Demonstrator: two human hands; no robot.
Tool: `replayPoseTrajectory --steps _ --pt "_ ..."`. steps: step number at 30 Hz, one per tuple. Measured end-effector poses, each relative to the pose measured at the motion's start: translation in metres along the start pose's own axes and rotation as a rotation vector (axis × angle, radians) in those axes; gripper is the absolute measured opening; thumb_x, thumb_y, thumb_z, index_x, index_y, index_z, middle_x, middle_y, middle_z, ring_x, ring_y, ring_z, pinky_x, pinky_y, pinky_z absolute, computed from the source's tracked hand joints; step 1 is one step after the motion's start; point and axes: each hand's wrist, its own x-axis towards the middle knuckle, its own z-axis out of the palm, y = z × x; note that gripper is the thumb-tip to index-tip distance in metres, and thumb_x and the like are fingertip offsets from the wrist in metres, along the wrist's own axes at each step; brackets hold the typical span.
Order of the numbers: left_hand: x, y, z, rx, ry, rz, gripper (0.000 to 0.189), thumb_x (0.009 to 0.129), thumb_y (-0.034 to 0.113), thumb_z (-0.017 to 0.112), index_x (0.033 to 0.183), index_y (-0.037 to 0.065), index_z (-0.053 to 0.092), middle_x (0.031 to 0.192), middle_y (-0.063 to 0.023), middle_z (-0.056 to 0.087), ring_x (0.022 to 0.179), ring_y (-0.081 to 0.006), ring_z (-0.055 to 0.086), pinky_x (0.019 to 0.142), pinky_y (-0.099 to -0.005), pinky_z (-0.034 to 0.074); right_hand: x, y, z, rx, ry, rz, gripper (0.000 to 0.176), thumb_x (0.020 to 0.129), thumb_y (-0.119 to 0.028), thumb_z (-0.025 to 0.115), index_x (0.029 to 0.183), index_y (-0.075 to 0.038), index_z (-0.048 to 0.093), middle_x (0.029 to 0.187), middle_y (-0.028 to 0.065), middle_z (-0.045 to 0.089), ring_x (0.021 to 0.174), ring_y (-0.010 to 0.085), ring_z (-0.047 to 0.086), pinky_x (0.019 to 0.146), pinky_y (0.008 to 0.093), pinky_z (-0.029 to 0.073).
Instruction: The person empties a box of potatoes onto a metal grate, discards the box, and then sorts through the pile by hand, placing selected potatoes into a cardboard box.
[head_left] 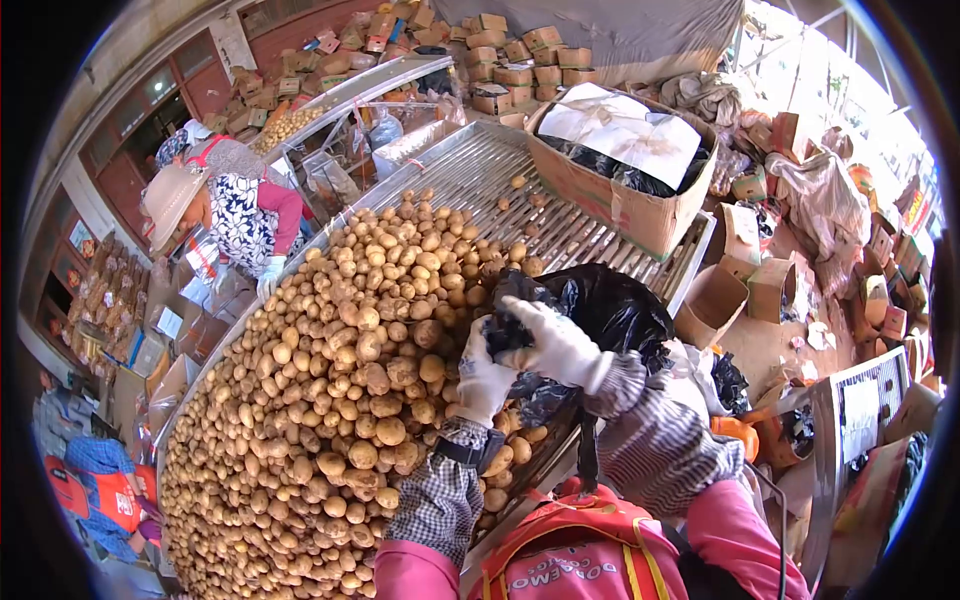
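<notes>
Black plastic bag (615, 310) is what both hands are at in the head view; it lies bunched at the right side of the sorting table (455, 165), beside the potatoes (330, 390). Its folds hide whatever is inside, and its mouth is hard to make out. The left hand (487, 383) and right hand (560, 348), both in white gloves, meet at its near edge with fingers bent; I cannot tell whether they pinch the plastic, because the fingertips are partly lost among the folds. The lens's dark rim cuts off the corners, and a person in red and blue (95, 490) at lower left is only partly visible.

The table is slatted metal, bare toward the far end and heaped with potatoes nearer. Across it, a co-worker in a tan hat (175, 205) has a gloved hand at the edge. Cartons (520, 60) are stacked behind.

On the slats, a large cardboard box (610, 200) holds black plastic, mostly covered by white sheets. An open carton (710, 305) sits beyond the table's right side.
</notes>
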Motion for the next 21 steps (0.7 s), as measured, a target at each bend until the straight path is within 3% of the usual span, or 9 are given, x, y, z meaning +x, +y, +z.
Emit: replayPoseTrajectory --steps 4,6,10,12,14,16,17,20,21 --pt "-0.011 0.006 -0.030 -0.823 -0.381 -0.471 0.062 0.091 -0.002 0.066 0.146 0.007 0.041 0.133 -0.0061 0.056 0.117 -0.0145 0.059 0.099 -0.0289 0.051 -0.008 0.024 0.043 0.879 -0.089 0.434 0.040 0.088 0.005 0.072 0.127 -0.001 0.065 0.107 0.0003 0.072 0.095 0.0084 0.061 0.087 0.0249 0.052" --pt "-0.022 -0.013 -0.030 -0.940 -0.259 -0.594 0.051 0.097 0.003 0.062 0.145 0.005 0.043 0.134 -0.0054 0.056 0.117 -0.0113 0.058 0.101 -0.0281 0.050 -0.021 0.028 0.062 1.016 -0.079 0.405 0.035 0.092 0.005 0.067 0.126 -0.001 0.066 0.108 -0.0009 0.071 0.094 0.0073 0.061 0.086 0.0241 0.052" --pt "-0.039 -0.050 -0.029 -0.726 -0.085 -0.332 0.040 0.102 0.016 0.063 0.137 0.001 0.053 0.123 -0.0056 0.065 0.113 -0.0141 0.063 0.101 -0.0284 0.051 -0.033 0.017 0.077 1.038 -0.067 0.376 0.030 0.097 0.006 0.057 0.124 -0.001 0.068 0.105 -0.0031 0.071 0.092 0.0053 0.060 0.084 0.0215 0.051" --pt "-0.042 -0.050 -0.033 -0.861 0.014 -0.442 0.034 0.099 0.004 0.060 0.133 0.001 0.055 0.123 -0.0072 0.063 0.111 -0.0138 0.063 0.100 -0.0272 0.050 -0.034 0.022 0.066 1.218 -0.091 0.558 0.025 0.102 -0.001 0.057 0.124 -0.001 0.069 0.110 -0.0015 0.072 0.095 0.0053 0.062 0.085 0.0233 0.053" --pt "-0.045 -0.045 -0.035 -0.998 0.105 -0.554 0.034 0.097 -0.007 0.057 0.129 0.002 0.057 0.122 -0.0088 0.062 0.109 -0.0135 0.063 0.099 -0.0259 0.050 -0.039 0.017 0.074 0.855 0.026 0.378 0.025 0.097 0.000 0.062 0.121 -0.003 0.069 0.107 0.0029 0.074 0.094 0.0121 0.067 0.085 0.0278 0.054" --pt "-0.046 -0.042 -0.028 -0.867 -0.047 -0.518 0.048 0.091 -0.015 0.055 0.135 0.002 0.052 0.117 -0.0107 0.060 0.094 -0.0097 0.061 0.082 -0.0209 0.052 -0.042 0.007 0.073 0.219 0.117 0.103 0.031 0.087 0.001 0.068 0.117 -0.005 0.070 0.103 0.0101 0.072 0.095 0.0265 0.070 0.085 0.0352 0.055" --pt "-0.049 -0.045 -0.028 -1.005 -0.106 -0.541 0.056 0.086 -0.019 0.053 0.138 0.002 0.050 0.111 -0.0100 0.058 0.083 -0.0070 0.053 0.072 -0.0178 0.046 -0.043 0.004 0.075 0.208 0.195 0.055 0.042 0.075 0.003 0.067 0.115 -0.010 0.069 0.104 0.0148 0.067 0.093 0.0368 0.067 0.084 0.0394 0.055" --pt "-0.046 -0.033 -0.020 -0.982 0.016 -0.500 0.064 0.082 -0.026 0.049 0.139 0.003 0.049 0.102 -0.0066 0.056 0.074 -0.0043 0.047 0.063 -0.0142 0.041 -0.040 0.008 0.059 0.005 0.179 0.216 0.044 0.073 0.001 0.068 0.115 -0.011 0.069 0.111 0.0136 0.067 0.097 0.0342 0.067 0.085 0.0404 0.054" --pt "-0.044 -0.024 -0.020 -0.913 0.185 -0.495 0.058 0.085 -0.025 0.047 0.135 0.004 0.052 0.101 -0.0039 0.058 0.076 -0.0042 0.049 0.065 -0.0137 0.042 -0.037 0.018 0.049 -0.260 0.118 0.154 0.050 0.071 -0.001 0.070 0.120 -0.013 0.068 0.125 0.0152 0.062 0.111 0.0341 0.061 0.097 0.0462 0.049"
